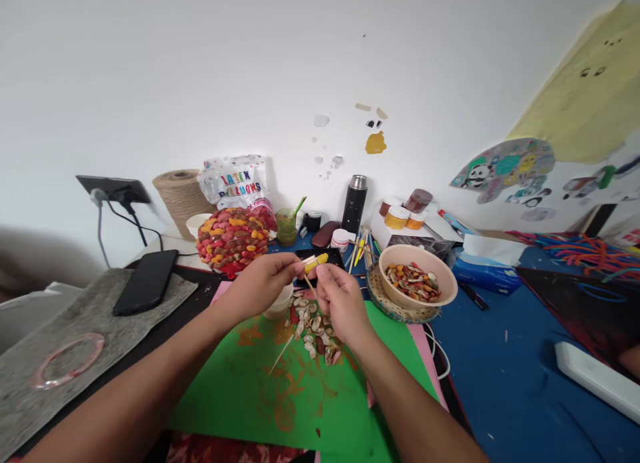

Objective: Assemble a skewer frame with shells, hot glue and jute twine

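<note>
My left hand (pixel 265 279) pinches a small yellow shell piece (pixel 317 260) at its fingertips, held above a green paper sheet (pixel 240 396). My right hand (pixel 340 299) is closed around a thin wooden stick (pixel 309 284) whose tip meets the yellow piece. Beneath both hands lies a pile of pale nut shells (pixel 313 326) on the green sheet, beside a small white cup (pixel 280 306). Another stick (pixel 281 354) lies loose on the sheet.
A beige bowl (pixel 440 296) of coloured shells sits on a woven mat at right. A round ball covered in red and yellow shells (pixel 233 239), a black flask (pixel 354 204), paint jars (pixel 397 216), a twine roll (pixel 181 196) and a phone (pixel 146 281) stand around. A blue tissue box (pixel 487 271) is at right.
</note>
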Available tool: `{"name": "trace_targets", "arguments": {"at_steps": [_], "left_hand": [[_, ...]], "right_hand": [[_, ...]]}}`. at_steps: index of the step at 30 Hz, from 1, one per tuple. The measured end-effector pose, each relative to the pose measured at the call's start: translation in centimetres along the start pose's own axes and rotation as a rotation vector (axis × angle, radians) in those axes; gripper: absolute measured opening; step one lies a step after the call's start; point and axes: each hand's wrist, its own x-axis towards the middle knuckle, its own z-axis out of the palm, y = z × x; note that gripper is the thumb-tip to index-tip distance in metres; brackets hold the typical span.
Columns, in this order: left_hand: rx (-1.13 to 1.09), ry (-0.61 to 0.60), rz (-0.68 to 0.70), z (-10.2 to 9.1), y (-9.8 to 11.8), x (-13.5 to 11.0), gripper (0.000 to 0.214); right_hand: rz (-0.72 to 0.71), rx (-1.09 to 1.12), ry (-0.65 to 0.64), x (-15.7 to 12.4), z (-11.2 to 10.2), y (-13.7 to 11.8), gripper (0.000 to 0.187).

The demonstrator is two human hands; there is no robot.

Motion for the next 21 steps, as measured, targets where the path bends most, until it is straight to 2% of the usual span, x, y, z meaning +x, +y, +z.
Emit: {"name": "trace_targets", "arguments": {"at_steps": [6,10,13,15,21], "left_hand": [[0.242,0.173,0.039,1.7,0.0,-0.6,0.034],[0.514,0.355,0.168,2.7,-0.9,-0.8,0.034],[0.626,0.392,0.232,2.8,-1.2,-0.9,0.033],[0.548,0.359,0.206,2.6,-1.1,-0.8,0.034],[0.090,0.155,0.055,1.3,-0.4,0.0,0.035]], "right_hand": [[0.033,0.093,0.027,0.0,0.2,-0.2,0.052],[0.059,0.148,0.036,0.0,0.4,-0.5,0.053],[0.066,0.169,0.032,-0.1,0.5,-0.6,0.052],[0.068,0.169,0.033,-0.1,0.6,-0.6,0.051],[0.061,0.148,0.025,0.0,0.5,-0.5,0.052]]}}
